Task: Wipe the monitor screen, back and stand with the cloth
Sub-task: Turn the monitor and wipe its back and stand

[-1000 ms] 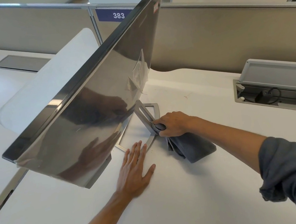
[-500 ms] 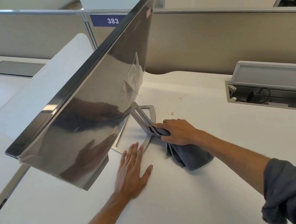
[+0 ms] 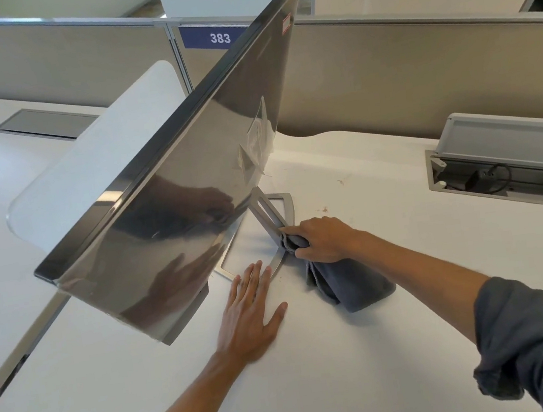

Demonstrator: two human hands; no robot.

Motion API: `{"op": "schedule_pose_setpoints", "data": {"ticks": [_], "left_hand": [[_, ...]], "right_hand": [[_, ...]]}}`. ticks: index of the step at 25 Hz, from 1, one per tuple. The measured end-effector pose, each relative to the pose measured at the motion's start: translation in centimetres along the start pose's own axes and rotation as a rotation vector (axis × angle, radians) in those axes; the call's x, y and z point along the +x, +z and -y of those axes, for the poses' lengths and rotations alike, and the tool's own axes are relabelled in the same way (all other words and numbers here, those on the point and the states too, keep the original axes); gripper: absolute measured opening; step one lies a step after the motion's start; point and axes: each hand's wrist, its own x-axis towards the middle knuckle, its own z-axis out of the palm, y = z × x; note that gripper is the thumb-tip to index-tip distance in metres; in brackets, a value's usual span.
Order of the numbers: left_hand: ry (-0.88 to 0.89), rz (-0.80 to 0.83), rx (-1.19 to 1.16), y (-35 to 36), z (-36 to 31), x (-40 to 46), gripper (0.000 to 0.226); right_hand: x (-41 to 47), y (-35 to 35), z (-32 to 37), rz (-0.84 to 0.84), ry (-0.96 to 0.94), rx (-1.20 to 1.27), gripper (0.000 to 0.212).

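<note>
The right hand (image 3: 328,238) is closed around a bunch of the grey cloth (image 3: 349,282), pressing it against the lower end of the slanted stand arm (image 3: 269,214) of the monitor (image 3: 174,211). The fingertips on the far side of that grip are hidden by the cloth and the arm, so how far they wrap round cannot be made out. Below the grip the rest of the cloth hangs down in folds and rests on the white worktop (image 3: 402,216), nearer the person than the hand.

Left of the grip lies the left hand (image 3: 248,316), flat and spread, palm down on the worktop, its fingertips touching or just overlapping the curved edge of the stand base (image 3: 283,204) — which of the two is hard to tell. It holds nothing.

The monitor is seen from behind, its glossy silver back tilted toward the camera and mirroring both hands as dark shapes. The screen side is out of sight. A patch of crumpled clear film or tape (image 3: 257,145) clings to the back above the grip. Much of the stand base is hidden beneath the panel.

Right of the grip and well apart, an open cable tray (image 3: 505,157) is sunk in the worktop — its right end cut off by the frame edge. Beyond the monitor, a partition label (image 3: 219,38) reads 383.
</note>
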Motion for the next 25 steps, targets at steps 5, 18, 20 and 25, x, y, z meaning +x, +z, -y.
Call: {"op": "schedule_pose_setpoints", "data": {"ticks": [5,18,20,25], "left_hand": [[0.002,0.002,0.003,0.0,-0.1,-0.1,0.071],[-0.111,-0.014,-0.009,-0.1,1.5,-3.3,0.086],[-0.100,-0.017,-0.012,-0.3,1.5,-3.3,0.082],[-0.051,-0.016,-0.068,-1.0,-0.7,-3.5,0.078]], "right_hand": [[-1.8,-0.4,1.4,-0.084,0.051,-0.144,0.030],[0.4,4.7,6.7,-0.587,0.325,0.567,0.050],[-1.3,5.8,4.8,-0.428,0.404,0.416,0.052],[-5.1,4.1,3.1,-0.489,0.405,0.546,0.049]]}}
